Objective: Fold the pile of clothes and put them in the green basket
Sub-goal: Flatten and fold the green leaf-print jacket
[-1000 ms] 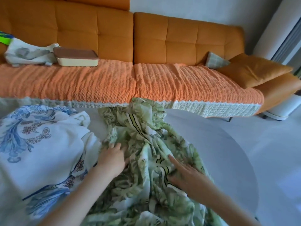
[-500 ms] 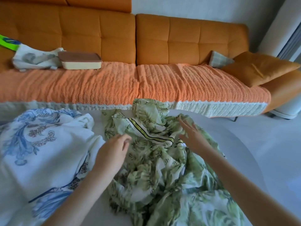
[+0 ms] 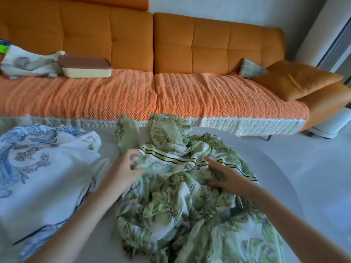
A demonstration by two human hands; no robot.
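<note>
Currently, the left hand (image 3: pixel 124 168) pinches a fold of the green leaf-print garment (image 3: pixel 171 202) beside the end of its striped band (image 3: pixel 171 158), fingers curled. The right hand (image 3: pixel 228 176) rests on the same garment with fingers extended, gripping nothing. The garment lies crumpled on the grey table (image 3: pixel 266 168), beside a blue-patterned white cloth (image 3: pixel 47 177).

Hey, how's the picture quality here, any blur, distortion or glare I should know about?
Head view: wide-angle distortion bows the sofa. The left hand and right hand are slightly smeared, and the green leaf-print garment goes soft toward the bottom edge. The light is soft and brighter on the right, where the floor looks washed out. There are no hard shadows or glare spots.
</note>
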